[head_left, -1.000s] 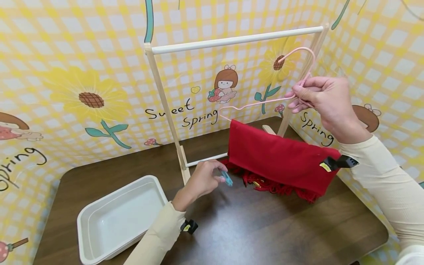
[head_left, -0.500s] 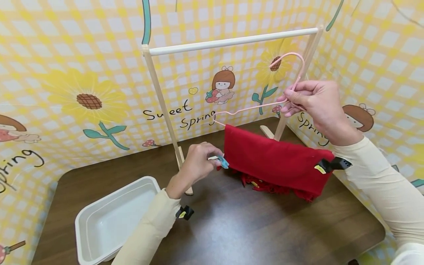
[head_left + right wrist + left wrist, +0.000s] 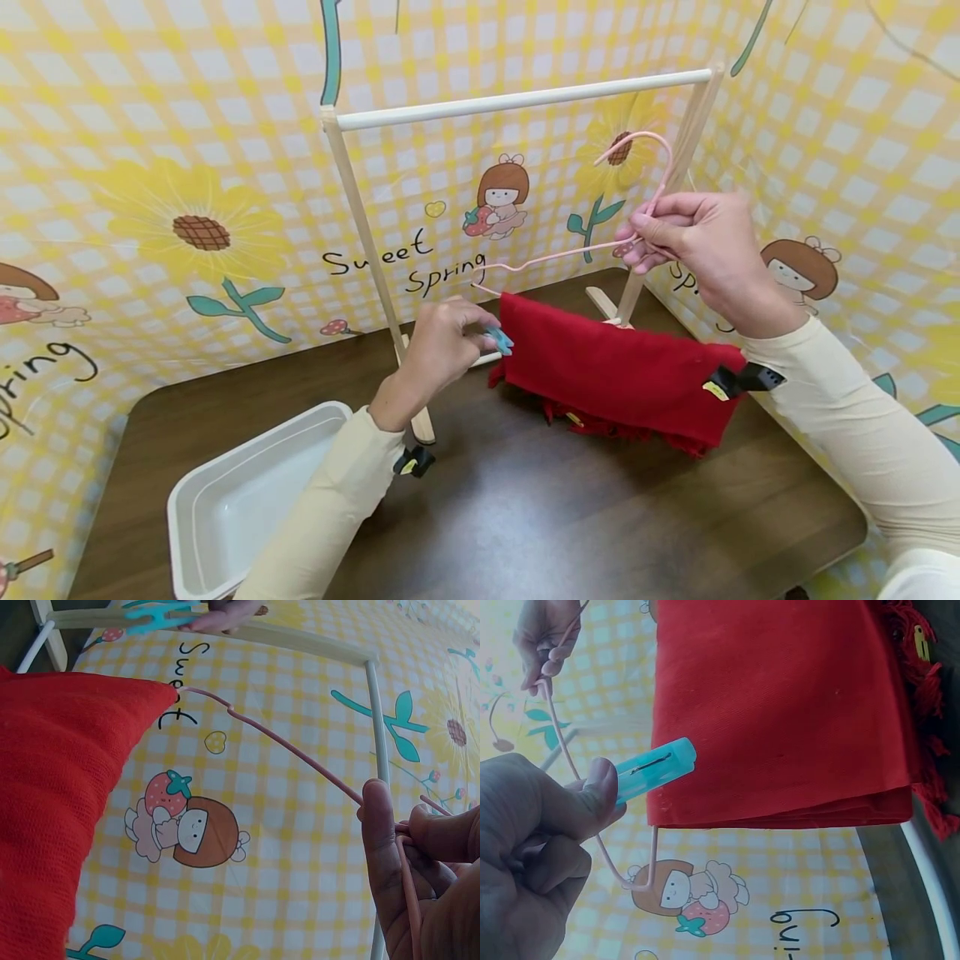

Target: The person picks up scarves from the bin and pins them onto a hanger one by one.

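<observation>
My right hand [image 3: 701, 250] grips a pink wire hanger [image 3: 558, 252] just below its hook, holding it up over the table. Folded over the hanger's lower bar is a red scarf [image 3: 615, 367], its fringe hanging beneath on the far side. Between thumb and fingers my left hand [image 3: 442, 350] pinches a light blue clothespin [image 3: 501, 340] close to the scarf's upper left corner. In the left wrist view the clothespin [image 3: 658, 769] overlaps the scarf's edge. The right wrist view shows the right thumb and fingers around the hanger's neck.
Behind the hands stands a wooden rack with a white top rail [image 3: 525, 100]. A white plastic basin [image 3: 255, 500] sits at the left of the brown table [image 3: 525, 517]. Patterned yellow checked cloth [image 3: 255, 67] encloses the back and right side.
My left hand has moved up with the clothespin toward the scarf's left corner. The right hand, hanger and scarf have shifted slightly left and down in the head view.
</observation>
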Demonstrator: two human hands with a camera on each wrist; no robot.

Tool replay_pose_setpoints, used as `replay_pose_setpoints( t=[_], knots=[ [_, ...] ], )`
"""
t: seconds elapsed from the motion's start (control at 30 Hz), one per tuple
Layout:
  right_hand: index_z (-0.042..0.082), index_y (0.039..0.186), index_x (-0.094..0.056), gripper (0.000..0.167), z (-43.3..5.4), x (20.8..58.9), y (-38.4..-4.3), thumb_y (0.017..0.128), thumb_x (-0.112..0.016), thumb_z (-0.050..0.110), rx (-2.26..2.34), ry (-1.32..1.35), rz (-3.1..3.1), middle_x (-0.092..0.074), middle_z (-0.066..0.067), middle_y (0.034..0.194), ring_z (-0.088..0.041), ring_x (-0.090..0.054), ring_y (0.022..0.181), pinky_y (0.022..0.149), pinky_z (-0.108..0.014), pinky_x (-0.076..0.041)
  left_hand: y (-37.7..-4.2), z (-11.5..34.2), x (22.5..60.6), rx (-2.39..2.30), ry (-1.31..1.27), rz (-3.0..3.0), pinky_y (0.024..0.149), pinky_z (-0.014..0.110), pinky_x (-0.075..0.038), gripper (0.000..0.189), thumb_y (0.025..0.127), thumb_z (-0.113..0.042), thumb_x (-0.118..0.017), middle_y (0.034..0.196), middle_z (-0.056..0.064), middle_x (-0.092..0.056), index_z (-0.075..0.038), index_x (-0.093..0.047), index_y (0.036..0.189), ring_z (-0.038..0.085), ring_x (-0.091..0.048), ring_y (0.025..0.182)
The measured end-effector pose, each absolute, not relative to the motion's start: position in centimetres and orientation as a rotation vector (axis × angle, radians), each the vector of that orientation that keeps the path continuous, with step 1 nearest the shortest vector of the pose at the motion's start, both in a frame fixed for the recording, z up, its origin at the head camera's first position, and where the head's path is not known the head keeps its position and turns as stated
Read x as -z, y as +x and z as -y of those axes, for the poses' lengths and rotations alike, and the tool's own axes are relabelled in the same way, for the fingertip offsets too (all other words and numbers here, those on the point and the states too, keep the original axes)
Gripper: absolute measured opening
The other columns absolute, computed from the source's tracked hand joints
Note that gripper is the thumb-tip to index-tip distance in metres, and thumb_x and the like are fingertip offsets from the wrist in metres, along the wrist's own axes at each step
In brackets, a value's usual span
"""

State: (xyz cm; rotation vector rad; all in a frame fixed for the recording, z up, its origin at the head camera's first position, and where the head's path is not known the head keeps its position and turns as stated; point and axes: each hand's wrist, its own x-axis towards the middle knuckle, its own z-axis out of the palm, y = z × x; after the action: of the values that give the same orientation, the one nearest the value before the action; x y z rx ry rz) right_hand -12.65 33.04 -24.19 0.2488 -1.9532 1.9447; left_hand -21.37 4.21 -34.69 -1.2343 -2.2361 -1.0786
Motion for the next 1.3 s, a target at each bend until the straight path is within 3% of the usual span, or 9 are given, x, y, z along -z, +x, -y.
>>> replay_pose_setpoints(
  t=[0.27, 0.5, 0.77, 1.07, 1.3],
  knots=[
    [-0.015, 0.089, -0.068, 0.012, -32.6, 24.6, -12.6, 0.09, -0.072, -0.004, -1.938, 0.266, 1.943, -0.077, -0.017, 0.082, -0.023, -0.073, 0.059, 0.056, -0.036, -0.06, -21.6, -4.5, 33.8, 1.1, -1.196, 2.128, 0.075, 0.035, -0.06, 0.009, 0.075, 0.005, -0.085, 0.085, 0.011, -0.078, 0.0, -0.081, 0.081, 0.024, -0.074, 0.084],
    [-0.017, 0.089, -0.067, 0.016, -32.3, 25.0, -12.6, 0.089, -0.074, -0.003, -1.944, 0.272, 1.937, -0.077, -0.016, 0.081, -0.022, -0.073, 0.058, 0.055, -0.035, -0.06, -21.6, -4.6, 33.3, 1.116, -1.142, 2.099, 0.072, 0.037, -0.061, 0.008, 0.076, 0.007, -0.082, 0.081, 0.01, -0.078, -0.001, -0.081, 0.078, 0.025, -0.072, 0.08],
    [-0.015, 0.091, -0.07, 0.017, -31.6, 25.1, -12.5, 0.088, -0.076, 0.001, -1.935, 0.294, 1.968, -0.077, -0.017, 0.084, -0.023, -0.073, 0.059, 0.058, -0.035, -0.061, -21.8, -4.9, 33.3, 1.085, -1.081, 2.081, 0.071, 0.037, -0.06, 0.007, 0.079, 0.004, -0.081, 0.08, 0.009, -0.078, -0.003, -0.082, 0.077, 0.027, -0.074, 0.087],
    [-0.016, 0.091, -0.068, 0.012, -30.4, 25.0, -12.4, 0.09, -0.071, -0.004, -1.945, 0.319, 1.985, -0.077, -0.015, 0.082, -0.023, -0.072, 0.058, 0.057, -0.035, -0.061, -21.7, -4.8, 33.7, 1.032, -1.047, 1.97, 0.057, 0.032, -0.055, 0.011, 0.081, 0.002, -0.077, 0.081, 0.006, -0.079, -0.005, -0.082, 0.074, 0.024, -0.074, 0.078],
    [-0.008, 0.093, -0.074, 0.009, -29.7, 24.8, -12.3, 0.09, -0.073, 0.0, -1.869, 0.325, 2.035, -0.077, -0.013, 0.082, -0.021, -0.071, 0.057, 0.058, -0.035, -0.061, -21.7, -4.6, 33.8, 0.978, -1.099, 1.929, 0.05, 0.025, -0.047, 0.016, 0.082, 0.004, -0.075, 0.08, 0.005, -0.079, -0.008, -0.083, 0.075, 0.02, -0.075, 0.076]
  ],
)
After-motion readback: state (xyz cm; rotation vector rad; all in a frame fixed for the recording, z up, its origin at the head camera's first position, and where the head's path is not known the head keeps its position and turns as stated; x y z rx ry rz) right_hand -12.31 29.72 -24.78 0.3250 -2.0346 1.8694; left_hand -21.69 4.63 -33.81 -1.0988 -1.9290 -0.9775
